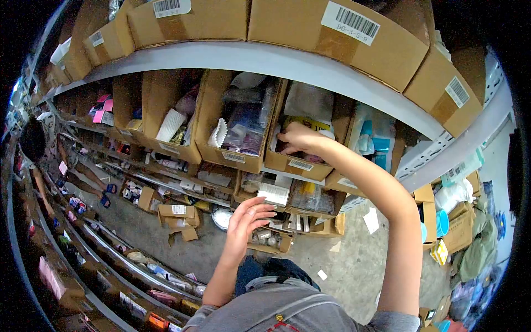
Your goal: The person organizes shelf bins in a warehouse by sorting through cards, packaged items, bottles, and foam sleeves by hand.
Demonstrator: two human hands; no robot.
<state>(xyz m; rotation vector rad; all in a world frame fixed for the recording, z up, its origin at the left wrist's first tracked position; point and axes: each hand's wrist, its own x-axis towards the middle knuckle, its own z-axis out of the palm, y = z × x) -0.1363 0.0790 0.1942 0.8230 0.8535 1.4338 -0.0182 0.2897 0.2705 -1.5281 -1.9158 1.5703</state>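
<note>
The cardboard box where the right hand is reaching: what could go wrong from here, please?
The right hand is among several things in the box, so it might drag out more than one. In the neighbouring box, a white ruffled item stands near the front and could be knocked out. A white sheet lies on the floor; stepping on it may cause a slip.

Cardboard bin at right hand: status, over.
Right hand inside cardboard bin, grip unclear. Left hand open, outside it. Yellow packaging close beside right hand.
</note>
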